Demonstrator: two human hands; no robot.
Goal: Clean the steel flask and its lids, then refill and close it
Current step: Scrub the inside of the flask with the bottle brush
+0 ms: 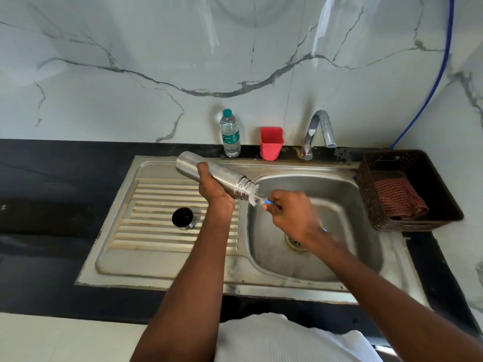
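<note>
Over the sink's (366, 257) basin, our left hand (214, 192) gripped the tilted flask (209, 171); our right hand (290, 212) pinched the brush (254, 197) at its mouth.

A single wide-angle view looks from the person's head, forward and steeply down over a steel sink (261, 280) set in a dark counter (39, 205). It faces the marble-patterned wall (156, 48) behind the tap (317, 131) (straight edges bow near the borders). The camera sits close: both forearms enter from the bottom edge.
</note>
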